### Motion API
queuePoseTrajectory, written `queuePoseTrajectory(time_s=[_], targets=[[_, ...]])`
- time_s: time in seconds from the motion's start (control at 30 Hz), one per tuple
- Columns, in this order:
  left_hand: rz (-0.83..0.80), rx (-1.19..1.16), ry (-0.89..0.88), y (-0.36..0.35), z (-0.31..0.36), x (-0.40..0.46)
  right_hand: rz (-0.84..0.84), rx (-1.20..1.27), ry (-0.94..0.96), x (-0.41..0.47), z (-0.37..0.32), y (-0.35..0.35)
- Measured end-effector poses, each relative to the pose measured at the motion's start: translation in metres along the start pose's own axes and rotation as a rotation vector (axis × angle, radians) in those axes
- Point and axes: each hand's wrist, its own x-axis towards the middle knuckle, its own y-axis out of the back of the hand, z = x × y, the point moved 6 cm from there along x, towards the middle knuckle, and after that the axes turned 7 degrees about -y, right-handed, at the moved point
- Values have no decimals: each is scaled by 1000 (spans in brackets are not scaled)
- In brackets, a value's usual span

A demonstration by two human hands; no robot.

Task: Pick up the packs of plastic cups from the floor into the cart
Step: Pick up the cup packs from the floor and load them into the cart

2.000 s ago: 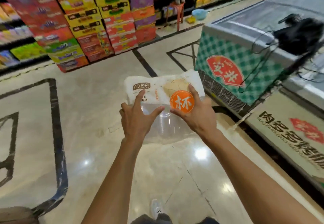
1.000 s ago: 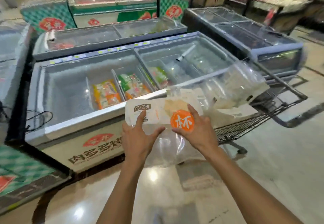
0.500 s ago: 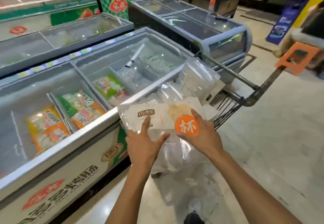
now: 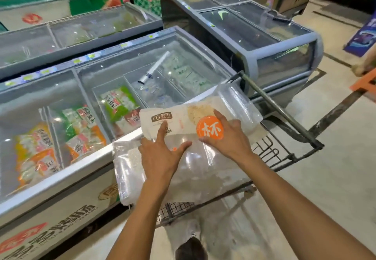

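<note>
I hold a clear pack of plastic cups (image 4: 183, 121) with a cream label and an orange round sticker, both hands flat on its top. My left hand (image 4: 160, 155) grips its left side, my right hand (image 4: 225, 137) covers its right side by the sticker. The pack sits over the wire cart (image 4: 270, 149), on top of other clear cup packs (image 4: 128, 170) that fill the cart. One more pack (image 4: 238, 102) sticks up behind the held one. The cart's handle bar (image 4: 276, 107) runs to the right.
A chest freezer (image 4: 61, 180) with frozen food bags stands close on the left, touching the cart's side. A grey glass-topped freezer (image 4: 284, 56) stands behind the cart. An orange stool (image 4: 366, 84) and someone's hand (image 4: 366, 66) are at the right edge. Pale floor (image 4: 325, 168) lies to the right.
I have turned from the open aisle to the freezers and the cart. The pack in my hands has come down over the cart onto the packs in it.
</note>
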Motion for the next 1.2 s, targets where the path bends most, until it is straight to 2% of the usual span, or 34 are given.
queuePoseTrajectory(time_s=[0.17,0.3,0.43,0.53,0.73,0.93,1.2], targets=[[13,-30,41,-32,9,71,54,-28,3,77,-10,1],[4,8,87,-67,2,111,-3,-53,-24,128,1,-22],[-90,26,191,-113,-24,119,-75,-239,-21,155,20,-59],[-121,62,213,-130,-30,119,-38,-348,6,160,26,-69],[-109,125,228,-121,-18,115,64,-354,71,154,26,-65],[-6,235,270,-86,-12,82,18,-252,168,148,26,-54],[250,347,403,-2,-34,-11,-73,-141,522,80,-71,-68]])
